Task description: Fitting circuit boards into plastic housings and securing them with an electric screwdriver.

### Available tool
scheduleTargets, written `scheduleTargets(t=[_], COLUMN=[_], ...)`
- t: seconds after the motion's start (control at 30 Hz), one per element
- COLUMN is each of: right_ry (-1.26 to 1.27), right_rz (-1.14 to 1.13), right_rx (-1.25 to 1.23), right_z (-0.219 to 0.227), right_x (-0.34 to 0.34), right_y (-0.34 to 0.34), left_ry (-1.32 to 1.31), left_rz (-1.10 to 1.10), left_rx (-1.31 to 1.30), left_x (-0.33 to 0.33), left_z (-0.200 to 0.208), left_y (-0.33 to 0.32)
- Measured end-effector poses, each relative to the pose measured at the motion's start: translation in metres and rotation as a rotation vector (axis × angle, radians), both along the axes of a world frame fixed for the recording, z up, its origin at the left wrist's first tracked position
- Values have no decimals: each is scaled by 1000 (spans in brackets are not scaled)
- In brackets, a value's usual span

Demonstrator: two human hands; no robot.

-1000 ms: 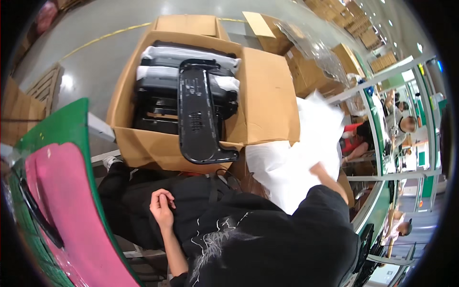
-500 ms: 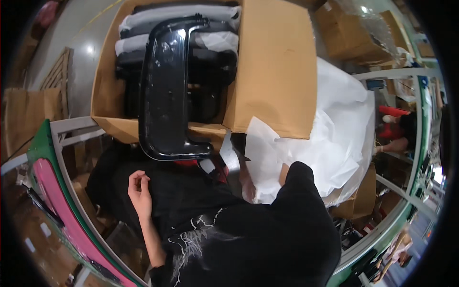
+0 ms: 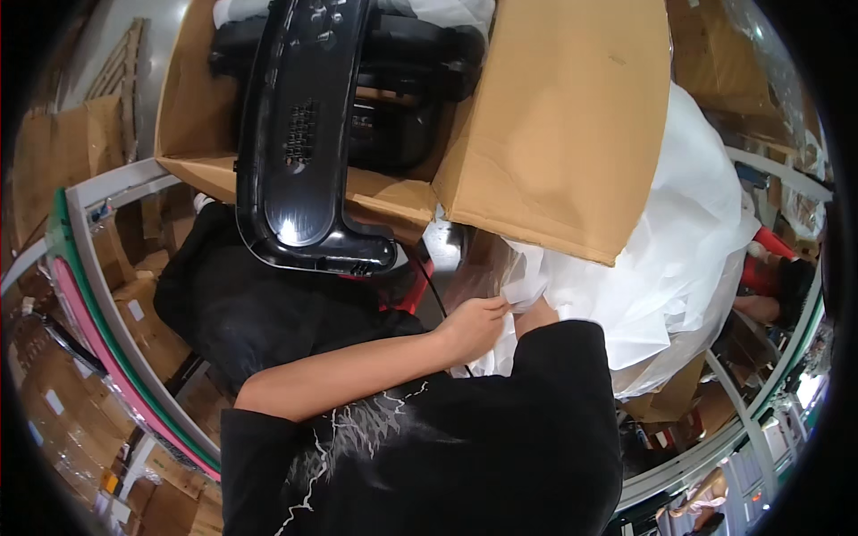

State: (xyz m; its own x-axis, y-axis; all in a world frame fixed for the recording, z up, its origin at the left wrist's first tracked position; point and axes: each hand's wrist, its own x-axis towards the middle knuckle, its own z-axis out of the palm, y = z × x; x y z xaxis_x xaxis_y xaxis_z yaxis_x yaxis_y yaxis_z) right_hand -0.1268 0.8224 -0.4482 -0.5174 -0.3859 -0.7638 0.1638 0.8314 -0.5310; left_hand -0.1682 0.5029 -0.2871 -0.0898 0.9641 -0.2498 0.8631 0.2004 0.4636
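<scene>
White sheet pinched at its near edge, right of centre, under the carton flap.

The white plastic sheet (image 3: 661, 259) billows to the right; its far part slips under the cardboard box (image 3: 554, 134) flap and out of sight. My left hand (image 3: 474, 323) reaches across my body, forearm bare and nearly level, fingertips closed on the sheet's crumpled edge. My right hand is hidden behind my black sleeve (image 3: 563, 375); I cannot tell its grip. A glossy black moulded part (image 3: 304, 143) overhangs the box's near wall, its far end cut off.
</scene>
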Motion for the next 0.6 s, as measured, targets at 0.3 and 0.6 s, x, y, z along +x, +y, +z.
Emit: scheduleTargets(t=[0.3,0.6], right_ry=[-43,-481], right_rz=[-20,-464], right_rx=[-71,328], right_z=[117,94], right_x=[-34,-25], right_y=[-73,-94], left_ry=[97,197], left_rz=[43,-4], left_rx=[-59,-194], left_x=[5,-11], left_z=[-26,-24], left_y=[19,22])
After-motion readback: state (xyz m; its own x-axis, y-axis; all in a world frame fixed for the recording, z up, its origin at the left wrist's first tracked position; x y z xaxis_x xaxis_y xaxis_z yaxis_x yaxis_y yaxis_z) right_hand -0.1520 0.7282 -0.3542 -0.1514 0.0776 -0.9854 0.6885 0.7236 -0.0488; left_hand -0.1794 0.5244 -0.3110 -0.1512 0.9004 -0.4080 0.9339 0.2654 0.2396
